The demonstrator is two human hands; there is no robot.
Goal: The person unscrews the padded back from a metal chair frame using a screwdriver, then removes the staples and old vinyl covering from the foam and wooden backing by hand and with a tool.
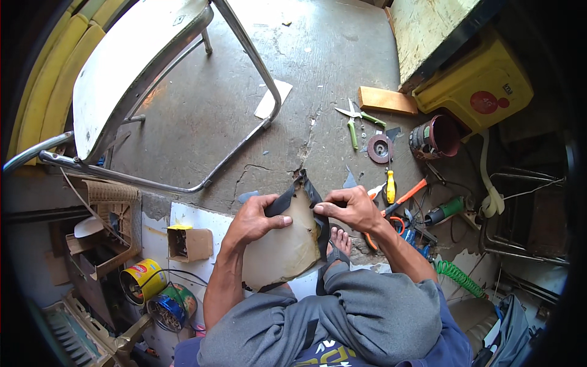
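Note:
A cream-coloured pad (275,251), perhaps foam or a seat cushion, rests across my lap with its narrow end pointing away from me. Black cover material (313,189) wraps its far tip and runs down its right edge. My left hand (257,219) pinches the black material at the left side, thumb lying on the pad's face. On the right edge, my right hand (353,208) grips the same black material between thumb and curled fingers. The pad's underside is hidden.
A metal-framed chair (269,92) stands at far left. Green-handled snips (353,122), a grinding disc (380,148), a yellow screwdriver (391,186) and a wood block (386,100) lie right of centre. A rusty can (435,137) is beyond them. Tins (143,281) stand at left.

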